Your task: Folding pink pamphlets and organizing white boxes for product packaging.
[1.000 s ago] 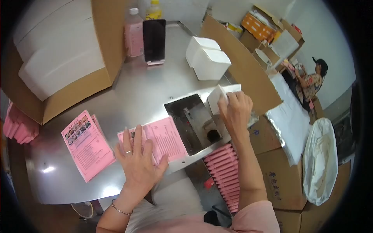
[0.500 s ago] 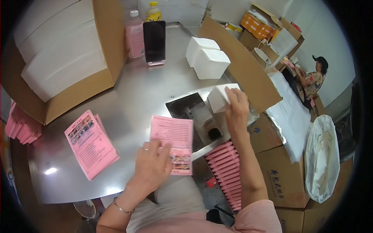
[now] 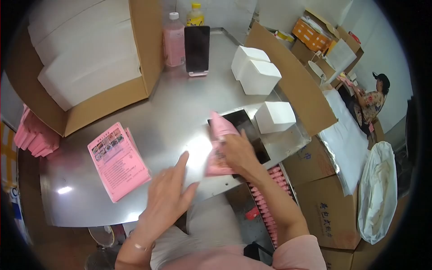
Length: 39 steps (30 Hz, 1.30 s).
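Dark print, a heading over several lines, stands on the pink stack (image 3: 118, 165), too small to read surely; print on the pink packet (image 3: 221, 127) at the right hand (image 3: 239, 152) is blurred; 1 line of large dark characters, with smaller print beside it, marks the cardboard box (image 3: 330, 216); blue characters, only partly visible, mark the upper box (image 3: 306, 163).

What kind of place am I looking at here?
Probably a small packing workroom: a metal worktable carries a stack of pink printed sleeves and white blocks, cardboard cartons stand beside it, and another person sits in the background.
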Each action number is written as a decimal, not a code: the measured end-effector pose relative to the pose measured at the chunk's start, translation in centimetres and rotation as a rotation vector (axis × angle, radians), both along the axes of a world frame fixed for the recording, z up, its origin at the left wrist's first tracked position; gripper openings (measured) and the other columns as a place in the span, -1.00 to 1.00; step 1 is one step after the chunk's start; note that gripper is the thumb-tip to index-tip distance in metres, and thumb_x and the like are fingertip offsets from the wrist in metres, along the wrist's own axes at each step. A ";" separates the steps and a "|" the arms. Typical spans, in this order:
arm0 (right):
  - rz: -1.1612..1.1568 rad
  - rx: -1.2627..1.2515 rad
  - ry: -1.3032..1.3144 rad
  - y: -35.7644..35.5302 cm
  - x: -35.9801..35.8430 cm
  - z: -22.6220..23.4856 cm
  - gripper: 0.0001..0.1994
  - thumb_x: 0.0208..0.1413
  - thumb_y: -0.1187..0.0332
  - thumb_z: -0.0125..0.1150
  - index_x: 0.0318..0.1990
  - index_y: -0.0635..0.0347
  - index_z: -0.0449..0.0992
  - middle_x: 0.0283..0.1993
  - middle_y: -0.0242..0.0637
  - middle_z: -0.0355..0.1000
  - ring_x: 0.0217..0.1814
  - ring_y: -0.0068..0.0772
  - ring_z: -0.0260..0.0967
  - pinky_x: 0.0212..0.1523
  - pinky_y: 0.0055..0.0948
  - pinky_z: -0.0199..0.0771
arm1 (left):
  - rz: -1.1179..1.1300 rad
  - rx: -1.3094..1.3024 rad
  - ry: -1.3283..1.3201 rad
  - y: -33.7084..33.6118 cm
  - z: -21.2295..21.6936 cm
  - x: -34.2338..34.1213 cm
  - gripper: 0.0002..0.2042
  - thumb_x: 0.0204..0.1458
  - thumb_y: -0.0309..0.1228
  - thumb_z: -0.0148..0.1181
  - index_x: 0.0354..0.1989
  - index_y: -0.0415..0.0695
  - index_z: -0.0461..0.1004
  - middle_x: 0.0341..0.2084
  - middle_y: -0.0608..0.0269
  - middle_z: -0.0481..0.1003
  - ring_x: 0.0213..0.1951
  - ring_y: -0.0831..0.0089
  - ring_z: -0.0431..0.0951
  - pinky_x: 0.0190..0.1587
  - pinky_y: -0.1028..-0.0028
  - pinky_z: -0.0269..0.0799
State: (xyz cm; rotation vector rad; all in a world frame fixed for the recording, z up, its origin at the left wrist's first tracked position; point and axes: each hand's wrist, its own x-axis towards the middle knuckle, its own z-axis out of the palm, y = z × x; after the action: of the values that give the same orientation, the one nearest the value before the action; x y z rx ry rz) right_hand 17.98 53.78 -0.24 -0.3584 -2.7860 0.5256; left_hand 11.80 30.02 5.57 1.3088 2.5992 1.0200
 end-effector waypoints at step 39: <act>-0.137 0.392 0.499 4.4 3.8 2.9 -0.59 0.16 0.55 0.04 0.20 0.32 0.42 0.17 -0.01 0.45 0.34 0.06 0.28 0.27 -0.03 0.30 | -0.226 0.068 0.261 0.4 -3.5 -0.6 -0.74 -0.06 -0.48 0.30 -0.17 -0.16 0.48 -0.16 0.06 0.42 -0.11 0.11 0.41 -0.14 0.25 0.24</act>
State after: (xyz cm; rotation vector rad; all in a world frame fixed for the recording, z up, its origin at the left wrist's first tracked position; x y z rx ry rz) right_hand 21.81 58.14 2.66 -0.2791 -2.2871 0.0196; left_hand 11.24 30.44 2.06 1.8153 2.5276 0.9644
